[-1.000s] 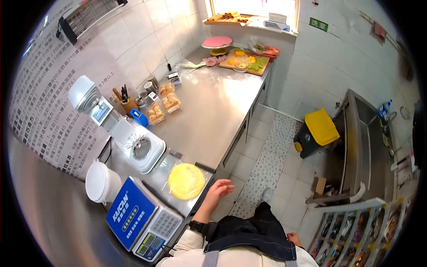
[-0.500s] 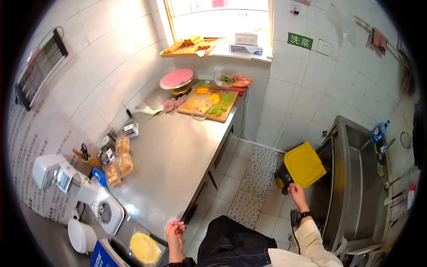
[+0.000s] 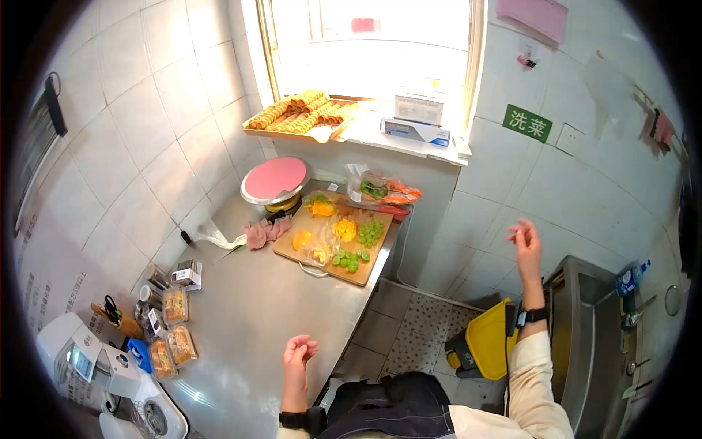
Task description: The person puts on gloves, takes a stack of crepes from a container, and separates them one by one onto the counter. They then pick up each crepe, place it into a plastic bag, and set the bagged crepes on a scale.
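Observation:
My left hand (image 3: pixel 298 360) is raised over the near right edge of the steel table (image 3: pixel 256 314), its fingers loosely curled; whether it holds something small is unclear. My right hand (image 3: pixel 524 240) is up at the right in front of the tiled wall, above the yellow bin (image 3: pixel 488 342), with its fingers bent and nothing visible in them. Farther back on the table lies a wooden cutting board (image 3: pixel 292 247) with green slices (image 3: pixel 351 260), chopped green pieces (image 3: pixel 371 233) and chopped yellow pieces (image 3: pixel 344 230). Neither hand touches the board.
A pink turntable (image 3: pixel 276 179) and a pink cloth (image 3: pixel 265 233) are left of the board. Packed food boxes (image 3: pixel 181 344) and a scale (image 3: pixel 150 410) stand along the left. Rolled pastries fill a tray (image 3: pixel 296 117) on the sill. A steel sink (image 3: pixel 585 322) is at the right.
The view has shifted toward the window and table. My right hand has risen from beside the bin to in front of the wall. My left hand has moved forward over the table's edge.

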`<state>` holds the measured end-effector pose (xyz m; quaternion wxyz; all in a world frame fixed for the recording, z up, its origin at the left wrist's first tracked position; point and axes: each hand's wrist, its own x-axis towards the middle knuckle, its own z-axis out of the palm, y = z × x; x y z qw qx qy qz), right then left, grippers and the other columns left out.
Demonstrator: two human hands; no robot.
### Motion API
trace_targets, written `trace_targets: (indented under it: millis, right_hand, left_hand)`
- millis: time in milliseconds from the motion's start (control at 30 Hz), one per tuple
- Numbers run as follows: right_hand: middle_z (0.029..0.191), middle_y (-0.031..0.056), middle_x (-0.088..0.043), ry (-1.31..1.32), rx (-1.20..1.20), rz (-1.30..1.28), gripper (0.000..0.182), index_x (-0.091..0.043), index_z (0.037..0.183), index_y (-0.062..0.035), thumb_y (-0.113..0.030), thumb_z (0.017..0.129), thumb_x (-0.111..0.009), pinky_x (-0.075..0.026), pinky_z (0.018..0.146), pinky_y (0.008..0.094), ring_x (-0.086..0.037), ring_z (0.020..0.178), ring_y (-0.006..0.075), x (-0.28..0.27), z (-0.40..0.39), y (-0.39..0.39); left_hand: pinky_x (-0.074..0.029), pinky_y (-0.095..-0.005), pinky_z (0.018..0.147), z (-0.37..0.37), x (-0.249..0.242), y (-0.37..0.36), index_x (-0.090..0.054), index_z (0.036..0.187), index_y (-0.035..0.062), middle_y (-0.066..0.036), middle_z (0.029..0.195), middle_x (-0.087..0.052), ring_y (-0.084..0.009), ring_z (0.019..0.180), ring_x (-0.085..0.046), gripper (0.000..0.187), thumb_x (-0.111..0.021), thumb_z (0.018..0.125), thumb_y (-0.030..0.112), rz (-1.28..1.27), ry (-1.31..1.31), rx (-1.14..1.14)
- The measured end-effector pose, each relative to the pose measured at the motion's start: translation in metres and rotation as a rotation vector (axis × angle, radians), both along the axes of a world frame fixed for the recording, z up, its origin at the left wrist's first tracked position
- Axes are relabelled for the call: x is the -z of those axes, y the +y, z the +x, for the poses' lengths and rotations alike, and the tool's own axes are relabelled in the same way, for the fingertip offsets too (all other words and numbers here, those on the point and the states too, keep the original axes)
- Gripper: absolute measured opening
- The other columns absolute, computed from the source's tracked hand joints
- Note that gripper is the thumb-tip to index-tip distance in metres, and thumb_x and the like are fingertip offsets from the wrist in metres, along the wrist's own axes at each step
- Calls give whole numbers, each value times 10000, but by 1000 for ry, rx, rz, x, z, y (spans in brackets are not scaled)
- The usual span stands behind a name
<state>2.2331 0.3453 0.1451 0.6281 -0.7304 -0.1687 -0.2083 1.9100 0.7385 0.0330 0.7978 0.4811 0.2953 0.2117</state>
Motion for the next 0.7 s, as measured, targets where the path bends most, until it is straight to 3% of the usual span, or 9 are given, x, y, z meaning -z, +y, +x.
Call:
trace_targets:
  millis: [67, 133, 233, 333, 467, 567, 600, 667, 700]
  right_hand:
    - [907, 70, -603, -63, 31, -112, 221, -515, 1120, -21, -82, 928, -426, -454, 690, 240, -543, 754, 110, -27, 25, 10]
    - [884, 66, -609, -59, -47, -79, 224, -521, 1119, -20, -95, 927, -434, -452, 675, 236, -546, 729, 111, -49, 60, 25]
    - [862, 75, -632, -146, -92, -275, 230, -538, 1119, -40, -108, 910, -468, -458, 681, 244, -562, 715, 110, -91, 122, 57]
    - [921, 103, -655, -401, -50, -523, 241, -561, 1107, -64, -134, 882, -509, -468, 725, 256, -624, 826, 165, -145, 196, 107]
    - [1089, 143, -616, -543, 107, -825, 399, -546, 1185, -111, -314, 842, -578, -423, 895, 352, -587, 1019, 253, -197, 294, 182]
    - [1306, 140, -466, -326, 275, -1146, 595, -442, 1295, -154, -432, 796, -610, -292, 1008, 484, -379, 1245, 327, -202, 347, 229]
    - [1292, 151, -475, -268, 217, -1116, 547, -516, 1231, -139, -429, 780, -624, -299, 981, 531, -350, 1257, 353, -201, 352, 239]
    - [1183, 167, -560, -182, 106, -1212, 415, -610, 1115, -113, -369, 789, -622, -362, 944, 473, -469, 1169, 320, -202, 357, 245]
    - [1183, 167, -560, -184, 96, -1216, 415, -610, 1115, -113, -369, 789, -622, -362, 944, 473, -469, 1169, 320, -198, 367, 247]
  left_hand:
    - [-459, -286, 785, 20, -9, 3, -533, 1029, 29, -81, 894, -602, -149, 811, -571, 194, -455, 862, 88, 175, -20, 68]
    - [-460, -296, 791, 26, -14, 11, -536, 1033, 24, -82, 885, -607, -150, 811, -572, 196, -454, 866, 87, 206, -7, 62]
    - [-462, -298, 789, 37, -13, 19, -542, 1035, 30, -79, 867, -610, -155, 803, -577, 200, -459, 864, 93, 278, 26, 19]
    - [-460, -285, 763, 27, 8, 24, -551, 1026, 48, -69, 848, -608, -153, 780, -574, 200, -484, 848, 108, 192, 156, -262]
    - [-442, -268, 714, 17, 18, 9, -552, 1017, 67, -52, 843, -593, -141, 777, -559, 190, -503, 846, 133, 48, 203, -568]
    - [-435, -266, 720, 5, 51, 0, -549, 1013, 64, -51, 848, -588, -135, 778, -547, 184, -504, 851, 139, -19, 163, -678]
    - [-436, -268, 733, 6, 54, -2, -549, 1007, 58, -56, 854, -591, -134, 776, -540, 180, -499, 852, 135, -70, 133, -717]
    - [-454, -274, 720, 2, 61, -9, -554, 1028, 51, -68, 857, -597, -153, 782, -561, 193, -536, 845, 110, -70, 107, -735]
    - [-472, -281, 706, 2, 59, -16, -559, 1048, 43, -80, 861, -603, -172, 787, -582, 215, -573, 838, 86, -74, 80, -742]
